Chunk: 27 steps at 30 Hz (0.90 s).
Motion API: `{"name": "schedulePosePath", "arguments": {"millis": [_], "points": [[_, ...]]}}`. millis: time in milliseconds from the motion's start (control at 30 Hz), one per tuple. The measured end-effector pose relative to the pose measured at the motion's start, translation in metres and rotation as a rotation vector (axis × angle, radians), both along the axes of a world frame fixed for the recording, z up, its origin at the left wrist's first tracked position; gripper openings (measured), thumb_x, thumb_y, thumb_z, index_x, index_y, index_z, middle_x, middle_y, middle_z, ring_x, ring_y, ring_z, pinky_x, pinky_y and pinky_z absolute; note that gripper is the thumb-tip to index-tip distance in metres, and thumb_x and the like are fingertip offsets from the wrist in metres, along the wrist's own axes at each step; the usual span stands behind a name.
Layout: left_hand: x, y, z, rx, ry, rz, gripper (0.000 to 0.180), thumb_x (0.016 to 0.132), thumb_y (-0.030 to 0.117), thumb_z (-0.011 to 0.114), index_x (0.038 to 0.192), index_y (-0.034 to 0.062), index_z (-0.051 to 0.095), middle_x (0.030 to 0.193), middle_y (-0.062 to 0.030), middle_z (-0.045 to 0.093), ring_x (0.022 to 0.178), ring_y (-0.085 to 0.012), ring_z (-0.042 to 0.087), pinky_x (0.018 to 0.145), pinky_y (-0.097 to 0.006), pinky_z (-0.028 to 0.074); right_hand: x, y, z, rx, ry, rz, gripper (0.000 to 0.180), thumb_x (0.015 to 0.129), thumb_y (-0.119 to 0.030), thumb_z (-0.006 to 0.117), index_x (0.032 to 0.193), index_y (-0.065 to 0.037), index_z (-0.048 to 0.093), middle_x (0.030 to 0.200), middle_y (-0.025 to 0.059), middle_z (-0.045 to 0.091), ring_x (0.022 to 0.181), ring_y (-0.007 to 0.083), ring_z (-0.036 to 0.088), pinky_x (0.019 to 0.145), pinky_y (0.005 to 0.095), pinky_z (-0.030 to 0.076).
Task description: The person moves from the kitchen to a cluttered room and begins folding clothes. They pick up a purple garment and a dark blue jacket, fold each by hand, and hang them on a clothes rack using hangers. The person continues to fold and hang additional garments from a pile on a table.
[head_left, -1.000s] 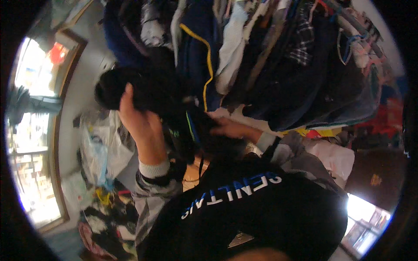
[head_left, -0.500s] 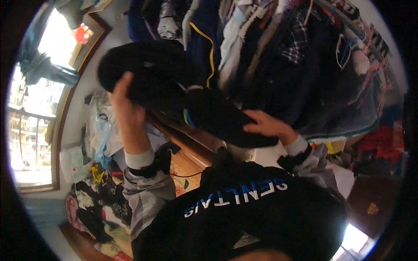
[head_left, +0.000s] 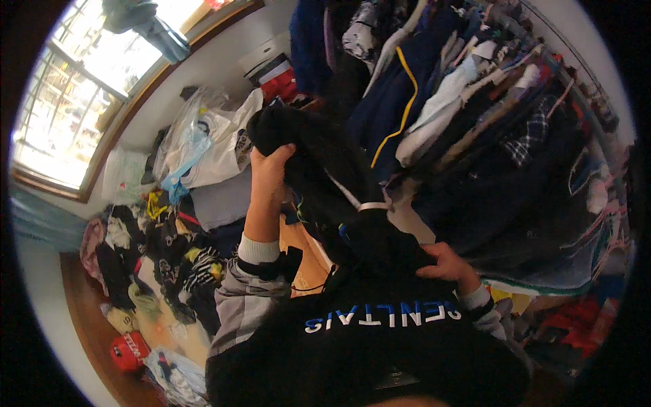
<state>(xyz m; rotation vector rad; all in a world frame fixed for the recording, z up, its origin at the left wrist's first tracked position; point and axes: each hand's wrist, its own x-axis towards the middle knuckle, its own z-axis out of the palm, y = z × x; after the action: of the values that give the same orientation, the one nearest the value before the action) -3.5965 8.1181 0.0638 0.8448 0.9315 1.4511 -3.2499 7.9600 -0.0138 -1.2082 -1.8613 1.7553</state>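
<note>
A black garment (head_left: 369, 237) hangs between my two hands, slanting from upper left to lower right in front of my chest. It is soft and creased, with a pale band and a thin light line near its middle and a small blue mark below them. Up at its far left end, my left hand (head_left: 270, 173) grips a bunched part, thumb on top. My right hand (head_left: 446, 264) is closed on its lower right edge. Folds hide some of the fingers, and the garment's exact kind cannot be made out. Its lower part merges with my black top.
Clothes on hangers (head_left: 400, 108) fill a rack at the back and right. A window (head_left: 88, 95) is at the left. Below it lie plastic bags (head_left: 210, 142), a heap of mixed clothes (head_left: 169, 264) and a red cap (head_left: 129, 351). Red cloth (head_left: 569, 332) lies at the lower right.
The garment was held out wider and flatter; now it is steeper, more bunched and nearer my chest. Both hands keep hold of it. The view has turned, showing more of the left-hand heap.
</note>
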Motion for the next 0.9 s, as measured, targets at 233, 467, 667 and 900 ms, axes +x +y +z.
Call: {"name": "schedulePosePath", "arguments": {"millis": [233,467,667,900], "points": [[0.015,-0.02,-0.004,0.035,0.897,-0.666,0.055,0.077,0.015,0.071,0.122,-0.0069,0.047,0.115,-0.0185,0.059,0.105,-0.0234,0.055,0.096,-0.033,0.041,-0.016,0.016,0.007,-0.106,0.056,-0.085,0.058,0.08,-0.024,0.068,0.13,0.0,0.048,0.103,0.0131,0.065,0.087,0.0183,0.062,0.077,0.0306,0.05],[0.01,-0.016,-0.007,0.142,0.746,-0.645,0.055,0.077,0.021,0.072,0.121,-0.004,0.049,0.113,-0.0125,0.058,0.103,-0.0229,0.055,0.092,-0.032,0.043,-0.021,0.043,0.008,-0.103,-0.062,-0.026,0.059,0.081,-0.023,0.068,0.129,0.005,0.047,0.102,0.015,0.064,0.083,0.0177,0.061,0.077,0.0307,0.048],[0.026,-0.011,-0.021,0.247,1.341,-0.391,0.041,0.077,0.031,0.07,0.089,-0.0049,0.055,0.082,-0.0272,0.057,0.077,-0.0437,0.057,0.065,-0.043,0.047,-0.023,0.052,0.012,-0.019,0.043,-0.015,0.051,0.081,-0.023,0.068,0.12,0.006,0.052,0.088,0.0146,0.064,0.075,0.0158,0.059,0.069,0.0294,0.048],[0.039,0.005,-0.045,0.5,1.319,0.246,0.012,0.079,0.003,0.061,0.088,-0.0008,0.054,0.079,-0.0246,0.058,0.072,-0.0451,0.057,0.06,-0.047,0.046,-0.012,0.046,0.023,0.663,-0.337,-0.093,0.017,0.085,-0.016,0.063,0.076,-0.002,0.056,0.068,0.0141,0.058,0.057,0.0247,0.058,0.051,0.0321,0.045]]}}
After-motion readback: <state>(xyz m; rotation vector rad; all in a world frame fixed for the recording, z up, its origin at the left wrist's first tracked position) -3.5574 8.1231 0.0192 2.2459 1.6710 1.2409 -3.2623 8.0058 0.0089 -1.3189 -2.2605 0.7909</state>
